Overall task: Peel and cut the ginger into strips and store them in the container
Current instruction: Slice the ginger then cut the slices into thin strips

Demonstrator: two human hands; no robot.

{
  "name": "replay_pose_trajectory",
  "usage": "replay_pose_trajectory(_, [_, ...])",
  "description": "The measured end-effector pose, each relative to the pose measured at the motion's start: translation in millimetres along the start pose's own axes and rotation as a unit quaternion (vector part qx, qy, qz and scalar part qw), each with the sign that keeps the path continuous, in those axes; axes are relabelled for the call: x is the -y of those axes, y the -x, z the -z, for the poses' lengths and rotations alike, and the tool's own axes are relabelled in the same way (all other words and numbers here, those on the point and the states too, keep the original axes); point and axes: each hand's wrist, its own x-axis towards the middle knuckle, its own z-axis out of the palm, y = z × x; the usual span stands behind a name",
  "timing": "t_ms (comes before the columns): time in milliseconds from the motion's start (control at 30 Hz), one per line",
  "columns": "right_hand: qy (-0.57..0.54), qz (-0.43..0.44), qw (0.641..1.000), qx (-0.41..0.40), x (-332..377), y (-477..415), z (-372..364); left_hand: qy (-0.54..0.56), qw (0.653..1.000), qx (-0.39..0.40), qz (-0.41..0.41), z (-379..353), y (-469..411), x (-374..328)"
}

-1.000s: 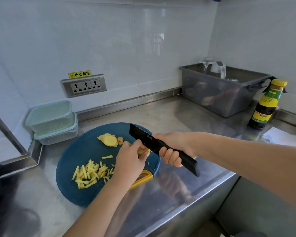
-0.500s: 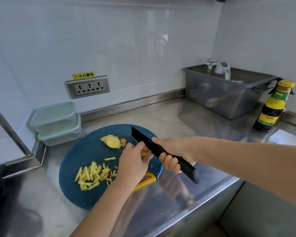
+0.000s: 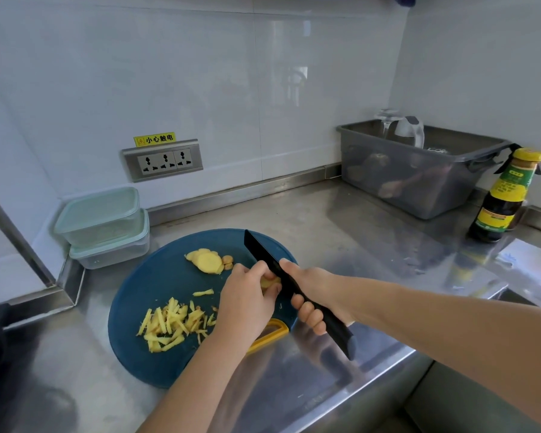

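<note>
the knife [image 3: 263, 257], gripped in the right hand [image 3: 313, 292], has barely been moved from the ginger [image 3: 267, 281] pinched in the left hand [image 3: 247, 301], so slicing is judged unfinished.

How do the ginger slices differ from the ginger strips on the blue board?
Shape: the ginger slices are flat rounds; the ginger strips are thin sticks. Layout: slices overlap in a small stack; strips lie in a loose pile. Place: slices sit far on the cutting board, strips nearer the person. Shared: both pale yellow, both on the board.
</note>
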Motion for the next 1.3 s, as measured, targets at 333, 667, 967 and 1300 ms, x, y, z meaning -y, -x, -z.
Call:
replay_pose_trajectory(333, [-0.087,0.001,0.992,0.086,1,-4,21,0.008,1.000,0.001,0.000,3,0,-2])
replay_pose_trajectory(667, [0.003,0.004,0.995,0.095,20,13,30,-0.001,1.000,0.017,0.010,2,1,-1])
replay_pose_trajectory(967, [0.005,-0.009,0.994,0.105,18,14,30,-0.002,1.000,0.024,0.014,2,0,-1])
replay_pose_trajectory(1300, [0.021,-0.013,0.990,0.141,16,8,36,0.018,0.999,0.025,0.018,4,2,-2])
